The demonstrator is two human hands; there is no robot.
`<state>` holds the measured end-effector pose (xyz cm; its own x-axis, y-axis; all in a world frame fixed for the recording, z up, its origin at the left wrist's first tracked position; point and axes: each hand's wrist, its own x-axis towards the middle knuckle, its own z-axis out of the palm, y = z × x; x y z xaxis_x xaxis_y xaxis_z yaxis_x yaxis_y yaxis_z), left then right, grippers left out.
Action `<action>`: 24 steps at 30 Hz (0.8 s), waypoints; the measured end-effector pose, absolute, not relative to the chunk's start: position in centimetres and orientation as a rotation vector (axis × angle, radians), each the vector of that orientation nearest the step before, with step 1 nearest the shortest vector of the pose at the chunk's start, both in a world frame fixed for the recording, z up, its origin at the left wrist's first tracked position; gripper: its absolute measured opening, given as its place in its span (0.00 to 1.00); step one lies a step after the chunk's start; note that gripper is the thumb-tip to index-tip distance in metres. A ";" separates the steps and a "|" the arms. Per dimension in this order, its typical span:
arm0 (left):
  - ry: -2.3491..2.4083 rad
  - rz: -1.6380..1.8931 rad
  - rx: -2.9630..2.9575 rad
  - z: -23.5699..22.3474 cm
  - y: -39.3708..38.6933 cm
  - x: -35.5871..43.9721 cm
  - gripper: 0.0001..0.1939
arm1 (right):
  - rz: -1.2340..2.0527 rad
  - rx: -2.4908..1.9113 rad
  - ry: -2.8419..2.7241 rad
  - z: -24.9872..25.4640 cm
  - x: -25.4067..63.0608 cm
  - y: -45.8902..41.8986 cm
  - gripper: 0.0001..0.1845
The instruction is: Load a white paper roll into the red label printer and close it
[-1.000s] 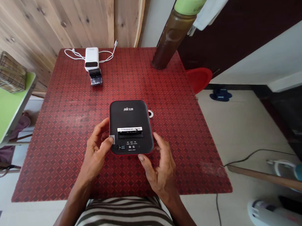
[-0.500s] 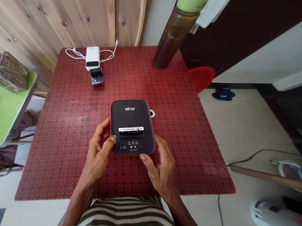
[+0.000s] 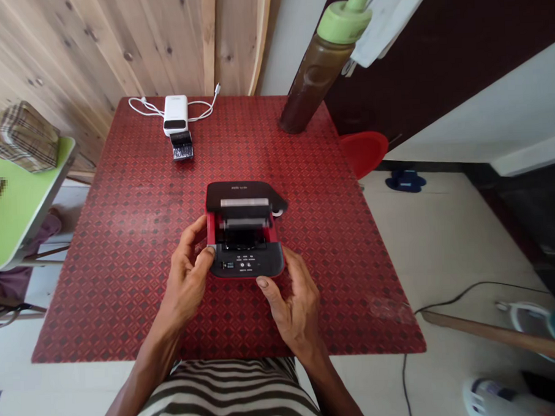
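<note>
A small black and red receipt printer (image 3: 247, 261) sits on the red patterned table before me. Its top lid (image 3: 240, 190) is tilted up, blurred by motion, and the red-walled paper bay shows beneath. My left hand (image 3: 188, 273) holds the printer's left side, the thumb on the grey button (image 3: 212, 250) at the corner and the fingers along the edge. At the opposite side, my right hand (image 3: 295, 299) grips the lower right corner, thumb at the front edge. A small white ring-shaped thing (image 3: 278, 213) shows partly from behind the printer's right side.
Towards the back of the table (image 3: 144, 312) lie a white power bank (image 3: 176, 111) with its cable and a crumpled black strip (image 3: 181, 146). A brown bottle (image 3: 309, 78) with a green cap stands at the back right. A red stool (image 3: 367, 152) is beyond the right edge.
The printer's lid has sprung up from closed, baring the bay inside. Both hands keep their hold on the printer. The whole view has shifted slightly.
</note>
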<state>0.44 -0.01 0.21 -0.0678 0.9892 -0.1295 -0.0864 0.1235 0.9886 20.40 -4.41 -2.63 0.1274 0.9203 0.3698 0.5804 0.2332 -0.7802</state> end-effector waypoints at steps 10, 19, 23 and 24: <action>1.256 1.190 1.039 0.3 -0.5 0.0 0.26 | 0.383 -1.465 -1.649 -0.2 22.6 -3.8 0.25; 1.208 1.245 1.095 -1.8 -0.4 -0.9 0.28 | 0.201 -1.344 -1.894 4.3 22.3 4.5 0.15; 1.215 1.246 1.054 -2.1 -0.6 -0.8 0.29 | 0.521 -1.397 -1.788 4.7 21.6 5.1 0.12; 1.219 1.246 1.035 -2.1 -0.6 -0.8 0.29 | 0.561 -1.396 -1.782 4.7 21.7 5.0 0.12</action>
